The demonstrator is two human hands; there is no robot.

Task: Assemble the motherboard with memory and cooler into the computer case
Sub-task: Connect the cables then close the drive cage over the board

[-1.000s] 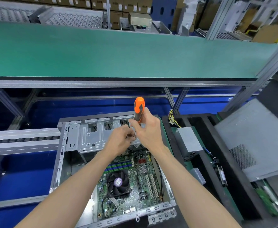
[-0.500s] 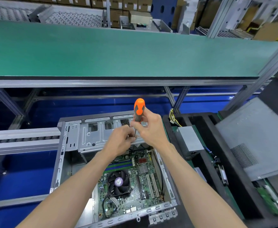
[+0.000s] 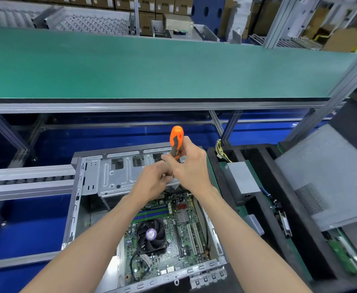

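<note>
An open metal computer case (image 3: 76, 208) lies in front of me with a green motherboard (image 3: 173, 235) inside. A black cooler fan (image 3: 151, 234) and memory sticks (image 3: 152, 213) sit on the board. My right hand (image 3: 189, 166) grips an orange and grey screwdriver (image 3: 175, 140) held upright over the case's far bracket (image 3: 118, 176). My left hand (image 3: 154, 180) curls its fingers around the screwdriver's shaft just below the handle; the tip is hidden behind both hands.
A black tray (image 3: 283, 229) to the right holds a grey power supply (image 3: 242, 180) with yellow wires and other parts. A grey case panel (image 3: 329, 178) leans at far right. A green conveyor belt (image 3: 152, 66) runs across behind. Roller rails (image 3: 25, 180) extend left.
Both hands stay together on the screwdriver above the bracket; they have shifted only slightly, and the handle has turned a little in my right hand.
</note>
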